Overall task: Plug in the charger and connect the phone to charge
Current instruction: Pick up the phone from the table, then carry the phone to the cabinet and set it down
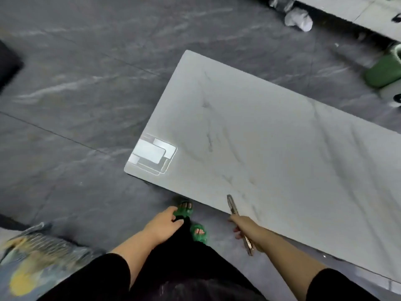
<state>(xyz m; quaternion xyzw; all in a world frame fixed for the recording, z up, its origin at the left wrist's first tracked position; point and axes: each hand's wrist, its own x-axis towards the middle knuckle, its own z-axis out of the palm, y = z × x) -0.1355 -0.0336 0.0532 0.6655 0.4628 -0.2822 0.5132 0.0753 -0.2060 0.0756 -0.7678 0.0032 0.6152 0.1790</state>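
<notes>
My right hand (239, 224) grips a phone (232, 205) edge-on, its thin gold-rimmed side toward the camera, just at the near edge of the white marble table (271, 137). The phone's lower end pokes out below my wrist. My left hand (163, 222) hangs loose beside my leg with its fingers slightly curled, and nothing in it. No charger, cable or socket shows in this view. The picture is blurred by motion.
Bright rectangular light reflections (152, 156) sit on the table's near left corner. Dark grey tiled floor surrounds the table. A green bin (384, 70) stands at the far right, white bags (298, 18) lie at the top, a patterned cushion (39, 257) at the lower left. My feet wear green slippers (198, 234).
</notes>
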